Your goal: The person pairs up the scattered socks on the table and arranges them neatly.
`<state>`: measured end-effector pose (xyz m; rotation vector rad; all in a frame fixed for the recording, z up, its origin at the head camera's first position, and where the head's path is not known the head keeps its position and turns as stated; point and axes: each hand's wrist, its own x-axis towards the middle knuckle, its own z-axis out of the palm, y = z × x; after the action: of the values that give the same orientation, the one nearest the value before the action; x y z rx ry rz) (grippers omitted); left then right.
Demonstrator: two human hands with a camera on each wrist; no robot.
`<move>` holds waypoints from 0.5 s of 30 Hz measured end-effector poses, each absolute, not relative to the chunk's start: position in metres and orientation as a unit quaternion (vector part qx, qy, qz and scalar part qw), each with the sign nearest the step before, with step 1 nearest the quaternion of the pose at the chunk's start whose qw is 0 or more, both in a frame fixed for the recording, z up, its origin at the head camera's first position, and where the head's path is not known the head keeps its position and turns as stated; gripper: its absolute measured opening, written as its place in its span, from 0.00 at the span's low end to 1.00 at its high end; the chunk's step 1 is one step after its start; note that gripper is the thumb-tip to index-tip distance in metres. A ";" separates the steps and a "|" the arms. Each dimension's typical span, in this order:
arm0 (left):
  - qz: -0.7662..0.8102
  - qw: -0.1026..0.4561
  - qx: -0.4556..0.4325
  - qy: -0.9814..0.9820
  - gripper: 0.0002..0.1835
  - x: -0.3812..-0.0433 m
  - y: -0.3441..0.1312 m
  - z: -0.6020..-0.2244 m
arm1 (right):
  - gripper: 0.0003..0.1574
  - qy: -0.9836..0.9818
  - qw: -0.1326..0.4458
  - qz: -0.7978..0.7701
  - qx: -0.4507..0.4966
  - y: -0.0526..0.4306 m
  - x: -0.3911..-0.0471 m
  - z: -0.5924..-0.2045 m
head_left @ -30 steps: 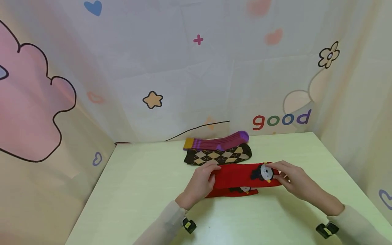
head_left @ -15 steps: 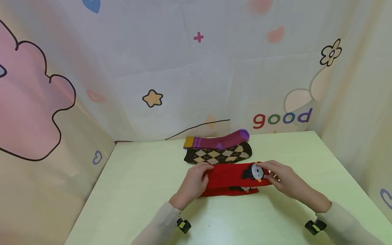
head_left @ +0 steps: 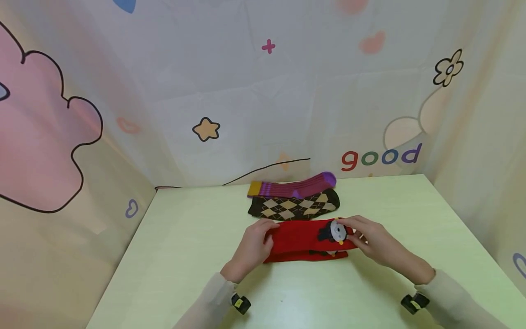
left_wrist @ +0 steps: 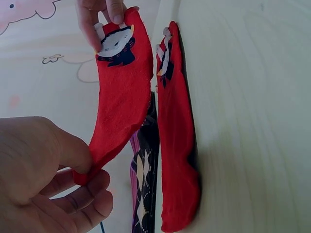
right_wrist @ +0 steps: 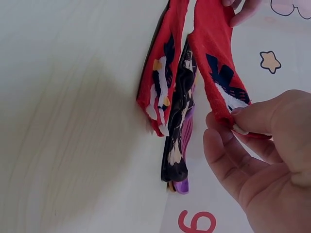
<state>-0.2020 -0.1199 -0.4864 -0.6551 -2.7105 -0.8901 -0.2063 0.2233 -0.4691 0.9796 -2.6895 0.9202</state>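
Observation:
A red sock (head_left: pixel 293 236) with a cartoon animal face is stretched between both hands above the table. My left hand (head_left: pixel 251 244) pinches its left end, with the thumb on top and the fingers beneath, as the left wrist view shows. At the face-printed end, the thumb and fingers of my right hand (head_left: pixel 376 240) grip the fabric. A matching red sock (left_wrist: pixel 177 131) lies flat on the table below, apart from the held one in both wrist views. In the head view the held sock hides most of it, leaving its near edge showing.
Beyond the red socks lies a black and beige argyle sock (head_left: pixel 293 208), partly overlapping a purple ribbed sock (head_left: pixel 283 188) with a mustard cuff. A printed curtain (head_left: pixel 246 100) rises at the back of the pale table (head_left: pixel 172 256) and along both sides.
Both hands have shifted left with the held red sock, bringing it more nearly over the one lying below. The other socks stay where they were.

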 end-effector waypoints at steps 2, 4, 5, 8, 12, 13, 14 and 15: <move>-0.302 0.107 -0.220 -0.921 0.16 -0.202 -0.122 -0.487 | 0.34 -0.892 0.066 0.305 0.326 0.221 -0.206 -0.470; -0.302 0.105 -0.219 -0.922 0.16 -0.201 -0.124 -0.488 | 0.34 -0.892 0.060 0.308 0.325 0.220 -0.206 -0.470; -0.302 0.104 -0.219 -0.922 0.16 -0.201 -0.124 -0.488 | 0.34 -0.892 0.057 0.309 0.325 0.219 -0.206 -0.471; -0.301 0.098 -0.218 -0.923 0.16 -0.200 -0.127 -0.488 | 0.34 -0.891 0.051 0.315 0.324 0.216 -0.206 -0.471; -0.300 0.090 -0.219 -0.924 0.15 -0.199 -0.130 -0.488 | 0.34 -0.886 0.054 0.318 0.335 0.214 -0.206 -0.473; -0.300 0.089 -0.219 -0.924 0.15 -0.199 -0.130 -0.488 | 0.34 -0.884 0.055 0.317 0.338 0.213 -0.206 -0.474; -0.300 0.087 -0.220 -0.924 0.15 -0.199 -0.131 -0.488 | 0.34 -0.883 0.057 0.317 0.342 0.212 -0.207 -0.474; -0.300 0.085 -0.219 -0.925 0.15 -0.199 -0.132 -0.488 | 0.34 -0.883 0.056 0.316 0.344 0.212 -0.207 -0.475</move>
<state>-0.1992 -0.1317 -0.4883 -0.6522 -2.7567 -0.8943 -0.2070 0.2118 -0.4752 1.0422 -2.6776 0.9582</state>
